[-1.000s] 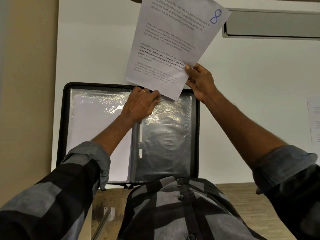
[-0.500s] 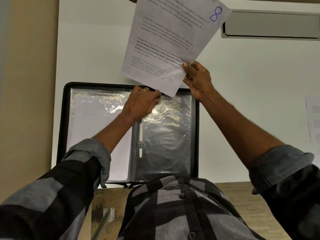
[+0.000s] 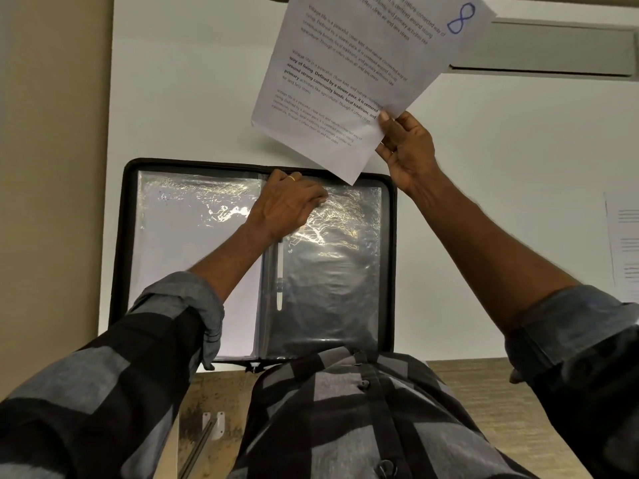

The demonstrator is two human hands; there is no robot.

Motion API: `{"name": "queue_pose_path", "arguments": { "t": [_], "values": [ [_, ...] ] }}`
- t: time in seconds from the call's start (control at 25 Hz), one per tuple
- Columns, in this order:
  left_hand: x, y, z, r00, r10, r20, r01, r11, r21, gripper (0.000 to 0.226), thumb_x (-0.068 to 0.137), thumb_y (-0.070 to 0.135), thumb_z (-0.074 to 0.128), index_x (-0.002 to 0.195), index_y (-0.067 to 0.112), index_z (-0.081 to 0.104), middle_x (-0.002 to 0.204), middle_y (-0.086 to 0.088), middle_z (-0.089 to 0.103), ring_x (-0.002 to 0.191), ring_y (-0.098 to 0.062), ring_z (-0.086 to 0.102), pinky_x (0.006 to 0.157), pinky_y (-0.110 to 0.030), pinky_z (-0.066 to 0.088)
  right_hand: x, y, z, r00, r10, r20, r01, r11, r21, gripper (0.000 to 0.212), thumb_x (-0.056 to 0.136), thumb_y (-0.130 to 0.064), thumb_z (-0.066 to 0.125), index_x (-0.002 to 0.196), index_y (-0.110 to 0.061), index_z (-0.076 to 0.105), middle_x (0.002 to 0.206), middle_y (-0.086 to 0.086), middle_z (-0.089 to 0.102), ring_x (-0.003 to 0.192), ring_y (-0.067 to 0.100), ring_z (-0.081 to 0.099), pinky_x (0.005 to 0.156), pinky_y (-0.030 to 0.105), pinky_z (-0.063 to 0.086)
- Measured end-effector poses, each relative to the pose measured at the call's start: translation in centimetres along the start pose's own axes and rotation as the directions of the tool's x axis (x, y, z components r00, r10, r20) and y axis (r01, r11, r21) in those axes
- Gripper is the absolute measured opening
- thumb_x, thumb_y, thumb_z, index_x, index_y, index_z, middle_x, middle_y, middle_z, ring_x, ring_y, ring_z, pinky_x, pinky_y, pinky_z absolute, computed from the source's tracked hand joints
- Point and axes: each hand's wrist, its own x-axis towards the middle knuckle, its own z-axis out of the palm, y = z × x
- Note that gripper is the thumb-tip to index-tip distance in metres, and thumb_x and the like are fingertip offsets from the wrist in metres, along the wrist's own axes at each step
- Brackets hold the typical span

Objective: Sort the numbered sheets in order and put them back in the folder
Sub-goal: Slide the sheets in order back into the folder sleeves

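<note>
A black zip folder [image 3: 121,236] lies open on the white table [image 3: 484,209]. Its left plastic sleeve [image 3: 186,243] holds a white sheet. The right sleeve [image 3: 332,281] looks dark and shiny. My left hand [image 3: 288,205] is at the top edge of the right sleeve near the spine, its fingers curled on the plastic. My right hand [image 3: 408,150] pinches the lower right edge of a printed sheet marked 8 [image 3: 359,63] in blue. The sheet hangs tilted in the air above the folder's top edge, its lower corner just over the right sleeve.
Another printed sheet [image 3: 624,236] lies at the table's right edge. A long grey ledge [image 3: 553,50] runs along the far right of the table. A beige surface [image 3: 52,202] borders the table on the left, and wood-look flooring [image 3: 484,392] shows below.
My right hand has lifted the sheet marked 8 a little higher and to the right, away from my left hand. My left hand has stayed on the sleeve's top edge.
</note>
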Motion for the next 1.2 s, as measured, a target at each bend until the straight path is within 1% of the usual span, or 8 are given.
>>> {"name": "queue_pose_path", "arguments": {
  "t": [0.2, 0.4, 0.56, 0.68, 0.84, 1.0, 1.08, 1.2],
  "values": [
    [0.0, 0.1, 0.1, 0.999, -0.040, -0.010, 0.040, 0.999, -0.004, 0.026, 0.105, 0.043, 0.046, 0.114, 0.034, 0.069, 0.093, 0.006, 0.072, 0.092, -0.017, 0.059, 0.088, -0.039, 0.036, -0.3, 1.1, 0.2, 1.000, 0.008, 0.015, -0.007, 0.997, -0.080, 0.033, 0.095, -0.007, 0.070, 0.127, -0.004, 0.064, 0.120, 0.010, 0.071, 0.106, 0.021, 0.071, 0.088, 0.037, 0.059],
    [0.1, -0.1, 0.0, 0.999, -0.027, -0.038, 0.028, 0.999, 0.019, 0.027, 0.104, 0.045, 0.050, 0.114, 0.033, 0.072, 0.091, 0.004, 0.075, 0.087, -0.017, 0.065, 0.086, -0.038, 0.039, -1.3, 1.3, -1.9, 0.998, 0.037, 0.049, -0.026, 0.977, -0.211, 0.036, 0.097, -0.009, 0.067, 0.131, -0.001, 0.061, 0.123, 0.012, 0.072, 0.111, 0.027, 0.071, 0.090, 0.040, 0.060],
    [0.1, -0.7, -0.8, 0.997, 0.005, -0.072, -0.005, 1.000, 0.000, 0.031, 0.098, 0.052, 0.060, 0.112, 0.027, 0.073, 0.080, 0.002, 0.074, 0.074, -0.018, 0.066, 0.084, -0.036, 0.043, -0.9, 0.0, -3.1, 0.998, 0.017, 0.066, 0.004, 0.952, -0.306, 0.033, 0.097, -0.011, 0.067, 0.128, -0.002, 0.063, 0.114, 0.008, 0.075, 0.104, 0.024, 0.073, 0.082, 0.034, 0.060],
    [0.4, -1.6, -1.8, 0.999, -0.014, -0.052, 0.014, 1.000, -0.003, 0.046, 0.088, 0.064, 0.067, 0.114, 0.026, 0.071, 0.084, 0.005, 0.075, 0.080, -0.018, 0.069, 0.087, -0.036, 0.045, -0.3, -0.8, -3.2, 0.995, 0.027, 0.093, 0.009, 0.931, -0.365, 0.029, 0.096, -0.012, 0.069, 0.124, -0.005, 0.065, 0.109, 0.004, 0.077, 0.101, 0.021, 0.074, 0.081, 0.032, 0.059],
    [0.6, -3.2, -3.6, 0.988, -0.123, 0.088, 0.125, 0.992, -0.011, 0.065, 0.077, 0.078, 0.066, 0.120, 0.030, 0.066, 0.091, 0.013, 0.075, 0.097, -0.015, 0.067, 0.091, -0.039, 0.042, 0.8, -0.8, -3.6, 0.994, 0.065, 0.094, -0.021, 0.915, -0.403, 0.031, 0.096, -0.012, 0.068, 0.126, -0.004, 0.064, 0.110, 0.005, 0.077, 0.104, 0.023, 0.074, 0.082, 0.034, 0.060],
    [0.4, -4.9, -4.6, 0.979, -0.140, 0.150, 0.134, 0.990, 0.050, 0.054, 0.080, 0.075, 0.063, 0.109, 0.029, 0.070, 0.097, 0.010, 0.072, 0.104, -0.019, 0.059, 0.087, -0.039, 0.032, 1.5, -0.2, -3.9, 0.987, 0.123, 0.098, -0.072, 0.906, -0.417, 0.034, 0.096, -0.011, 0.069, 0.129, -0.003, 0.063, 0.113, 0.006, 0.077, 0.107, 0.024, 0.073, 0.083, 0.035, 0.061],
    [0.5, -5.3, -4.8, 0.971, -0.157, 0.179, 0.144, 0.986, 0.084, 0.055, 0.079, 0.078, 0.062, 0.102, 0.029, 0.070, 0.098, 0.007, 0.069, 0.103, -0.021, 0.058, 0.087, -0.040, 0.032, 1.8, -0.1, -4.0, 0.986, 0.137, 0.096, -0.085, 0.905, -0.418, 0.033, 0.096, -0.011, 0.069, 0.128, -0.004, 0.063, 0.110, 0.004, 0.078, 0.106, 0.024, 0.074, 0.082, 0.034, 0.061],
    [0.9, -5.8, -5.2, 0.964, -0.184, 0.193, 0.166, 0.980, 0.108, 0.053, 0.077, 0.079, 0.062, 0.095, 0.030, 0.071, 0.097, 0.006, 0.066, 0.103, -0.023, 0.057, 0.086, -0.041, 0.033, 2.4, 0.0, -4.2, 0.983, 0.160, 0.093, -0.104, 0.894, -0.436, 0.036, 0.097, -0.011, 0.068, 0.131, -0.003, 0.062, 0.115, 0.006, 0.076, 0.108, 0.024, 0.073, 0.084, 0.035, 0.061]
  ]
}}
